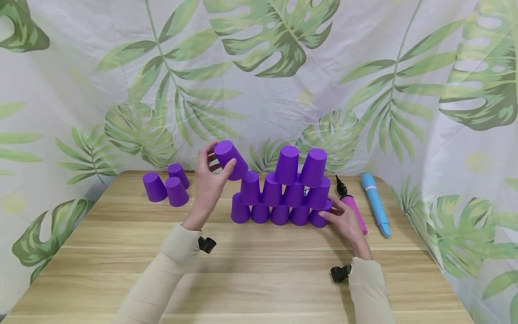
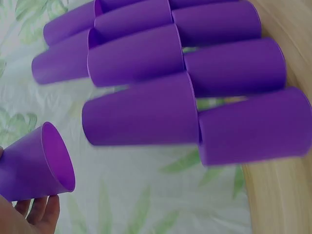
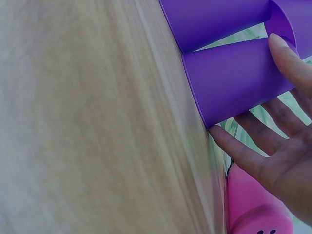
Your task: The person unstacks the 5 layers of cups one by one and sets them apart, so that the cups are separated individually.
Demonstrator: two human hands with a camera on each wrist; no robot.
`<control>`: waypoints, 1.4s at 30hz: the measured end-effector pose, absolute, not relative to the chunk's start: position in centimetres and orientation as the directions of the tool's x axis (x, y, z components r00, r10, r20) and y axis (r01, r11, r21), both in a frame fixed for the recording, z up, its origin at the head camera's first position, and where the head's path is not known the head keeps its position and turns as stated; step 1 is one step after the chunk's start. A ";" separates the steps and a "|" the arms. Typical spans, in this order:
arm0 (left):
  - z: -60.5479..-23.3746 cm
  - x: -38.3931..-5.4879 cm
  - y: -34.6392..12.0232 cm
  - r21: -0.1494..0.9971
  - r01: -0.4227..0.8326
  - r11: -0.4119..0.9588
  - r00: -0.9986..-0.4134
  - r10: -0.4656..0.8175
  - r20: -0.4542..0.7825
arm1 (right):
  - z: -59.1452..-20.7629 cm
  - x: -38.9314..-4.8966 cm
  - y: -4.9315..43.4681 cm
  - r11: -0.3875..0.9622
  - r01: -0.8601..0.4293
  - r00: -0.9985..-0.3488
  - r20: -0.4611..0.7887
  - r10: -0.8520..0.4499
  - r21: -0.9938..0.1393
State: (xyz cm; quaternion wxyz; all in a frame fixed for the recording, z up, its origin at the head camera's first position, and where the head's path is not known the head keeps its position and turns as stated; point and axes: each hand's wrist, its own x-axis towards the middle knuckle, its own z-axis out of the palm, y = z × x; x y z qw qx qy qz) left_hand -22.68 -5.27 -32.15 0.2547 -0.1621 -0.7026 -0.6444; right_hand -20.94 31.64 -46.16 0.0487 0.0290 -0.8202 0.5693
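Note:
My left hand (image 1: 212,182) holds a purple cup (image 1: 231,160) up in the air, tilted, its mouth angled down to the right. Thumb and fingers grip its sides in the head view. Just right of it stands a stack of upside-down purple cups: several in the bottom row, several in the second, and two on top. At the stack's right end, my right hand (image 1: 344,220) is around the bottom-row cup (image 3: 239,80). In the right wrist view its thumb lies on the cup and its fingers pass along the far side. The held cup (image 2: 29,165) shows its open mouth in the left wrist view.
Three upside-down purple cups (image 1: 176,191) stand at the table's left back. Right of the stack lie a pink hand pump (image 1: 356,213) with a black nozzle and a blue pump (image 1: 376,204). A leaf-printed cloth (image 1: 275,108) hangs behind the wooden table (image 1: 259,270).

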 end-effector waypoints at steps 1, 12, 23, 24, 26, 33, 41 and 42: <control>-32.0 -22.3 -5.7 0.825 0.550 0.129 -0.818 -0.118 0.564 | -46.2 -20.9 31.6 0.352 -0.104 -0.993 0.116 0.011 -0.930; -36.5 -24.6 -12.8 0.855 0.442 0.272 -0.795 -0.322 0.513 | -46.1 -21.2 31.9 0.331 -0.130 -0.990 0.139 0.004 -0.935; -39.4 -24.7 -20.0 0.887 0.310 0.342 -0.750 -0.486 0.449 | -46.0 -21.2 31.7 0.316 -0.117 -0.992 0.127 0.012 -0.942; -39.7 -24.8 -20.4 0.889 0.303 0.343 -0.750 -0.491 0.445 | -45.9 -21.2 31.7 0.315 -0.118 -0.992 0.128 0.012 -0.942; -40.3 -24.8 -21.2 0.894 0.277 0.352 -0.757 -0.493 0.429 | -45.8 -21.1 31.7 0.313 -0.120 -0.991 0.130 0.013 -0.942; -42.9 -25.3 -23.2 0.899 0.093 0.428 -0.793 -0.514 0.327 | -45.6 -21.0 31.7 0.328 -0.112 -0.992 0.125 0.018 -0.938; -44.5 -26.1 -24.0 0.877 0.000 0.481 -0.836 -0.481 0.264 | -46.3 -21.1 31.7 0.349 -0.106 -0.992 0.121 0.022 -0.931; -44.6 -26.2 -24.1 0.874 -0.008 0.485 -0.839 -0.479 0.258 | -46.3 -21.1 31.7 0.351 -0.106 -0.992 0.122 0.022 -0.930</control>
